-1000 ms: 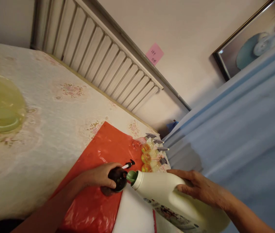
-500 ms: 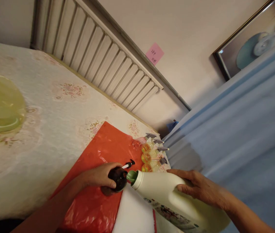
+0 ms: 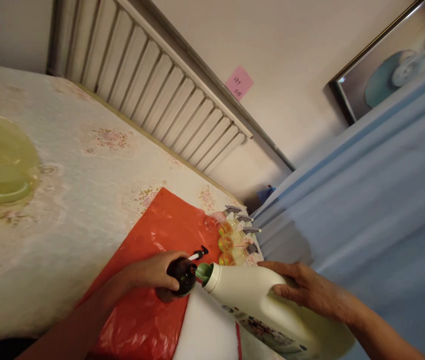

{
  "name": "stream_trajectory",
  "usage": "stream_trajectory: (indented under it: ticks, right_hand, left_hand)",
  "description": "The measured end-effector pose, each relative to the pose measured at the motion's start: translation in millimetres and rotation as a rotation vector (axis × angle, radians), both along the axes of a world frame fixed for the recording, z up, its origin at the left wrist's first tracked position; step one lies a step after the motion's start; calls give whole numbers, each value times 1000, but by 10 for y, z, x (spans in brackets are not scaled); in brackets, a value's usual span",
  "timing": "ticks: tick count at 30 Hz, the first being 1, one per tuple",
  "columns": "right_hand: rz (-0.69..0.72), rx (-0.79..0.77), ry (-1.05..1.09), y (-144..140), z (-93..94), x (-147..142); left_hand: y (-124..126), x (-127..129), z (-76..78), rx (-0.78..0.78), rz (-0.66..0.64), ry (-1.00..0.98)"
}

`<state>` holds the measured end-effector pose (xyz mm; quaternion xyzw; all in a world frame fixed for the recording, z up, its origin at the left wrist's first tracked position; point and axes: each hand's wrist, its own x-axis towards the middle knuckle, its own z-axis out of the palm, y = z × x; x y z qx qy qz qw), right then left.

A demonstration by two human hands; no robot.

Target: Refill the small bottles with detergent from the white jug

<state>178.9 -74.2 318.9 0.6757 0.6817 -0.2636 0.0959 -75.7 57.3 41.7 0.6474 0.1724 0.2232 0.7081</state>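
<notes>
My left hand (image 3: pixel 159 272) is wrapped round a dark brown bottle (image 3: pixel 182 280) over the red plastic sheet (image 3: pixel 140 315). Beside that bottle lies a pump top (image 3: pixel 198 254) with a black head and a white stem. On the right, my right hand (image 3: pixel 310 290) grips a large pale green jug (image 3: pixel 268 305), tilted on its side with a printed label facing down. The jug's open mouth, with a green spout (image 3: pixel 203 272) in it, meets the brown bottle's opening. Whether liquid is running between them is hard to make out.
Small bottles with grey trigger tops (image 3: pixel 243 232) and several orange-yellow round containers (image 3: pixel 226 244) stand at the sheet's far edge. A translucent yellow basin (image 3: pixel 4 155) sits at left on the floral tablecloth (image 3: pixel 69 210). A white block (image 3: pixel 208 325) lies under the jug. A blue curtain (image 3: pixel 385 200) hangs at right.
</notes>
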Motion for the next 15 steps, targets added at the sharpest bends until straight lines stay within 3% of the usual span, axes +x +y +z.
stream_trajectory:
  ticks: [15]
  right_hand:
    - [-1, 9, 14, -2, 3, -22]
  left_hand:
    - [-5, -11, 23, 27, 13, 12]
